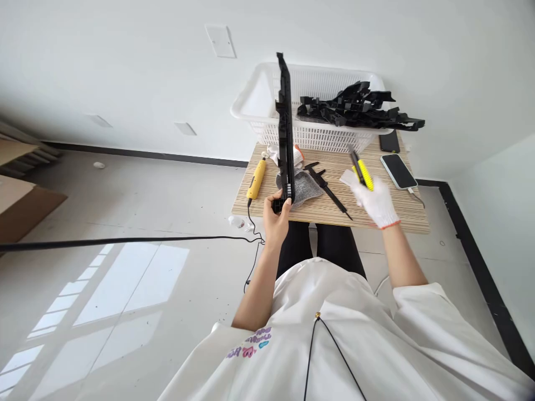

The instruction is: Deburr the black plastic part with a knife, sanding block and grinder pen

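My bare left hand (277, 220) is closed around the lower end of a long black plastic strip (285, 122), which stands up in front of the white basket. My right hand (378, 203) wears a white knit glove with an orange cuff. It grips a yellow-and-black utility knife (364, 171), its dark tip blurred and pointing away from me. Between the hands, a black caliper (330, 192) lies on the wood-striped table (401, 214). A grey fabric piece (308, 188) lies partly behind the strip. Left of it is a yellow corded tool (256, 179).
A white plastic basket (259, 100) stands at the table's back, with several black plastic parts (355, 108) piled in its right side. Two phones (399, 171) lie at the right, one plugged in. A black cable (167, 239) stretches left from the table. Cardboard (29, 209) sits far left.
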`<move>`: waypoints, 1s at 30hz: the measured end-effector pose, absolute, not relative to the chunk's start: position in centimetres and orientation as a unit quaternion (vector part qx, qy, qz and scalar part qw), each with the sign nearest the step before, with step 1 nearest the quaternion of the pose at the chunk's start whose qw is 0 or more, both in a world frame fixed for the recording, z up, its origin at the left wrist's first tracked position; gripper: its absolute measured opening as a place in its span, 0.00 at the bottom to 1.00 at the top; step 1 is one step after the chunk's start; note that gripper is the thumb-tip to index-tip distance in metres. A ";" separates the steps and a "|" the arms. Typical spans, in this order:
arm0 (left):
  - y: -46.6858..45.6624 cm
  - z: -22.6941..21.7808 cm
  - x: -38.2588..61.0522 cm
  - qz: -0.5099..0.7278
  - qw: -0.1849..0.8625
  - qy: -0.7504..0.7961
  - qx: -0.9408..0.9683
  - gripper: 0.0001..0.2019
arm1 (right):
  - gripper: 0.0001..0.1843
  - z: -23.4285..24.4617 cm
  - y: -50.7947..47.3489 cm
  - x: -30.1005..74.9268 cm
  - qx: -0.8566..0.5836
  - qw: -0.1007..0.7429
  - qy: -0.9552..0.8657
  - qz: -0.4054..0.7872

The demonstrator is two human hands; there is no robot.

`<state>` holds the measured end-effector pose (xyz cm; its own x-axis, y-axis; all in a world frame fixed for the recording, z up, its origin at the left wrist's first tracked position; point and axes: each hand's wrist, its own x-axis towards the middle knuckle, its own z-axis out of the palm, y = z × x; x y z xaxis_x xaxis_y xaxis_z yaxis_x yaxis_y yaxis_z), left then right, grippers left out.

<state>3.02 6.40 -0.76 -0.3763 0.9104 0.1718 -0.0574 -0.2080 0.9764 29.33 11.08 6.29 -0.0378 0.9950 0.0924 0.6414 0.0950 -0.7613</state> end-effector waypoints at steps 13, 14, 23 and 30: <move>9.0 -0.7 3.1 0.577 0.331 0.501 0.554 0.22 | 0.20 4.1 9.7 24.9 -0.518 0.402 -0.640 0.401; 9.0 -0.7 3.1 0.572 0.331 0.501 0.559 0.22 | 0.18 3.7 9.8 24.4 -0.485 0.429 -0.618 0.446; 8.9 -0.8 2.2 0.546 0.356 0.511 0.561 0.19 | 0.23 2.9 10.8 22.7 -0.435 0.365 -0.537 0.624; 9.2 -0.7 2.0 0.556 0.514 0.457 0.467 0.28 | 0.26 3.4 10.7 23.8 -0.458 0.362 -0.554 0.594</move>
<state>2.05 9.21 -0.71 -0.0352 0.9981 0.0497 -0.1435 -0.0543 0.9882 23.83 10.71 3.39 -0.3187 0.9370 -0.1429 0.0780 -0.1243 -0.9892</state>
